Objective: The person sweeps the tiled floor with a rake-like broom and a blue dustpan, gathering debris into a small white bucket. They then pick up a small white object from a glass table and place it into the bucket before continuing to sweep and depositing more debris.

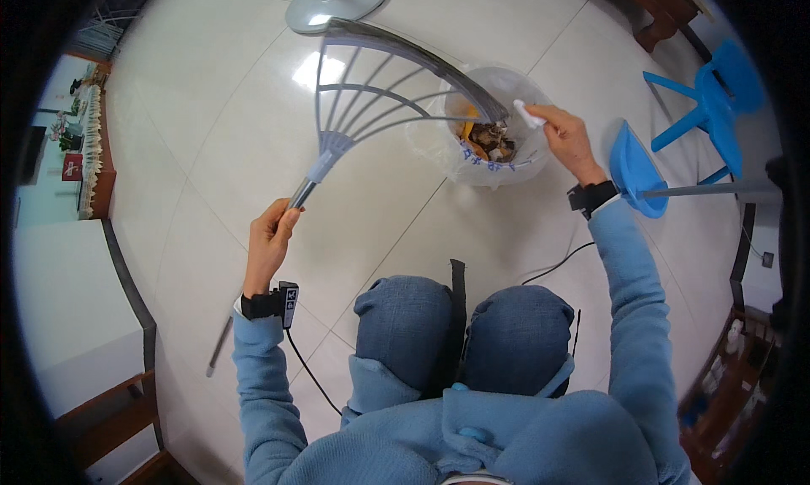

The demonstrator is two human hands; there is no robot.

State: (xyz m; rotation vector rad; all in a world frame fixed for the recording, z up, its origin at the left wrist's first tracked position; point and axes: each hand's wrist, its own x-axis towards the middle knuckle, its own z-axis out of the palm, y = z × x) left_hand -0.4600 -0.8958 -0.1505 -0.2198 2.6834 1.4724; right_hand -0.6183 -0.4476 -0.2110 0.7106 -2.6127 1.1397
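My left hand [268, 242] is closed round the grey handle of a fan-shaped broom [371, 133]. Its spoked grey head is raised, a dark strip runs along the outer edge, and the handle's far end shows lower left, past my left wrist. Pinched in my right hand [567, 141] is a small white piece [530, 114], perhaps a tissue; its kind is unclear. It is close to the right tip of the broom's strip, above a bin [489, 173] lined with a clear plastic bag. Brown and orange scraps [492, 141] lie inside the bin.
A blue dustpan [634, 169] with a long grey handle stands at the right, near a blue plastic stool [713, 105]. A round grey base [336, 4] is on the tiled floor at the top. Thin black cables run from both wrist straps. Wooden furniture [110, 430] lines the left.
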